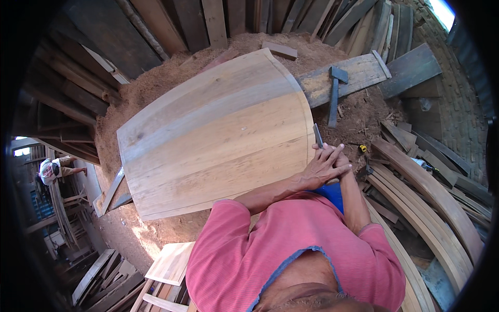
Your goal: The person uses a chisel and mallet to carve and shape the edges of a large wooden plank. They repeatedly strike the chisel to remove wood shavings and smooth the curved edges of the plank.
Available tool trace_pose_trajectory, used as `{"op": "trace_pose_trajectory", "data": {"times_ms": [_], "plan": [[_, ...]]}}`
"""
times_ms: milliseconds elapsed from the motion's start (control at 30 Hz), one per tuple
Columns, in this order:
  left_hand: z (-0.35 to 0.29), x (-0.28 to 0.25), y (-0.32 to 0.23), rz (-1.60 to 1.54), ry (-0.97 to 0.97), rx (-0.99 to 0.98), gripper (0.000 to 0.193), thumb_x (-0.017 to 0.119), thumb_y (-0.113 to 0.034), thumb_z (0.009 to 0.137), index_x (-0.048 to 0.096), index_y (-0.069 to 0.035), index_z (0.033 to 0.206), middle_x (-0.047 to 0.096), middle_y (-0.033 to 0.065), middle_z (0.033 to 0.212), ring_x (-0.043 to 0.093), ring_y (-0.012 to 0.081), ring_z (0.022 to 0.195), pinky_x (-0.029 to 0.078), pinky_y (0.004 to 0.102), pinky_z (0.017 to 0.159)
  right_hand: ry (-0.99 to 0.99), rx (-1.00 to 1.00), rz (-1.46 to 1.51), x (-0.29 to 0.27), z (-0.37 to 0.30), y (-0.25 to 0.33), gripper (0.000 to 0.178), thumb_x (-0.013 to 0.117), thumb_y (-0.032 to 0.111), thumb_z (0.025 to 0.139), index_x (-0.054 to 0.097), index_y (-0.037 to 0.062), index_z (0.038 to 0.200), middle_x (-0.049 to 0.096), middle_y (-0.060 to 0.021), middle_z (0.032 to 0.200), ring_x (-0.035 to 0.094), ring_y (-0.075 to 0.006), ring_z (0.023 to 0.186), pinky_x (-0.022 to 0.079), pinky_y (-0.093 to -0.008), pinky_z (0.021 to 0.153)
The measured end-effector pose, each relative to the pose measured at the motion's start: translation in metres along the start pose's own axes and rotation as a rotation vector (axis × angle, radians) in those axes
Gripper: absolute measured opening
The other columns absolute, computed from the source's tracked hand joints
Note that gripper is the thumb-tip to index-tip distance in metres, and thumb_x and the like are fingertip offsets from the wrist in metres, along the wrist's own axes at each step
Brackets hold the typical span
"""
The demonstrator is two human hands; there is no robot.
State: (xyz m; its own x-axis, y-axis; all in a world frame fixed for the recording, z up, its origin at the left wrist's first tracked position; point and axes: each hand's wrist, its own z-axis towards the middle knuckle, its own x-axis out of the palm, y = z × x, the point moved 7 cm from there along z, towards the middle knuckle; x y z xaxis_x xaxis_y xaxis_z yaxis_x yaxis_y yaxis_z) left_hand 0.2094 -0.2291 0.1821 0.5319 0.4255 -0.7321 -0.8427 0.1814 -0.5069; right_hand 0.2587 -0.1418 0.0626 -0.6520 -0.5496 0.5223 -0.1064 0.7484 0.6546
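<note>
My left hand point(320, 167) and my right hand point(341, 164) meet at the right edge of a large pale wooden panel point(223, 135). Between them they hold a chisel; its flat metal blade point(317, 135) sticks up past the fingers, beside the panel's edge. The fingers overlap, and the chisel's handle is hidden. A curved pencil-like line follows the panel's rounded right side. Beyond my hands a hammer point(334, 96) with a blocky head lies partly on a worn plank point(353, 78).
Sawdust and shavings point(140, 99) surround the panel. Curved timbers point(421, 208) lie at the right, near a small yellow object point(363, 148). Boards point(208, 23) lean along the back. A stack of lighter boards point(169, 262) stands at lower left. Another person point(51, 170) bends over at far left.
</note>
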Motion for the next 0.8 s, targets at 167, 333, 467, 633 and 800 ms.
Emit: {"op": "trace_pose_trajectory", "data": {"times_ms": [167, 333, 467, 633, 800], "plan": [[-0.010, 0.020, 0.102, 0.068, 0.244, -0.507, 0.096, 0.078, -0.050, 0.080, 0.034, -0.018, 0.159, 0.022, 0.0353, 0.161, 0.026, 0.0521, 0.147, 0.024, 0.0631, 0.117, -0.176, 0.045, -0.117, -0.027, 0.003, 0.035, 0.015, 0.060, 0.015, 0.099, 0.056, 0.0028, 0.107, 0.060, -0.0038, 0.084, 0.060, -0.0121, 0.064, 0.053, -0.0307, 0.057], [-0.062, 0.055, 0.288, 0.339, 0.241, -1.047, 0.100, 0.063, -0.059, 0.090, 0.023, 0.001, 0.160, 0.015, 0.0378, 0.162, 0.011, 0.0549, 0.152, 0.012, 0.0672, 0.121, -0.391, -0.084, -0.526, -0.093, 0.058, 0.071, 0.023, 0.061, 0.012, 0.095, 0.057, 0.0010, 0.115, 0.062, -0.0054, 0.084, 0.061, -0.0121, 0.063, 0.050, -0.0291, 0.054], [-0.042, 0.057, 0.360, 0.588, 0.038, -1.087, 0.097, 0.058, -0.060, 0.092, 0.022, -0.002, 0.161, 0.014, 0.0407, 0.161, 0.008, 0.0615, 0.149, 0.008, 0.0726, 0.118, -0.405, -0.315, -1.075, -0.142, 0.138, 0.132, 0.032, 0.060, 0.010, 0.092, 0.056, -0.0043, 0.121, 0.066, -0.0198, 0.092, 0.067, -0.0321, 0.078, 0.053, -0.0427, 0.072], [-0.003, 0.066, 0.384, 0.685, 0.075, -1.420, 0.104, 0.056, -0.068, 0.090, 0.016, -0.004, 0.163, 0.010, 0.0429, 0.160, 0.005, 0.0652, 0.147, 0.005, 0.0755, 0.115, -0.444, -0.483, -1.307, -0.203, 0.261, 0.213, 0.056, 0.060, 0.008, 0.088, 0.047, -0.0086, 0.140, 0.060, -0.0356, 0.122, 0.058, -0.0517, 0.116, 0.046, -0.0535, 0.102], [0.006, 0.052, 0.378, 0.731, 0.147, -1.463, 0.107, 0.056, -0.069, 0.090, 0.011, -0.006, 0.164, 0.006, 0.0421, 0.161, 0.001, 0.0639, 0.148, 0.003, 0.0739, 0.116, -0.538, -0.685, -1.444, -0.245, 0.340, 0.304, 0.060, 0.058, 0.014, 0.093, 0.043, -0.0080, 0.147, 0.055, -0.0355, 0.132, 0.054, -0.0510, 0.123, 0.042, -0.0543, 0.107]]}}
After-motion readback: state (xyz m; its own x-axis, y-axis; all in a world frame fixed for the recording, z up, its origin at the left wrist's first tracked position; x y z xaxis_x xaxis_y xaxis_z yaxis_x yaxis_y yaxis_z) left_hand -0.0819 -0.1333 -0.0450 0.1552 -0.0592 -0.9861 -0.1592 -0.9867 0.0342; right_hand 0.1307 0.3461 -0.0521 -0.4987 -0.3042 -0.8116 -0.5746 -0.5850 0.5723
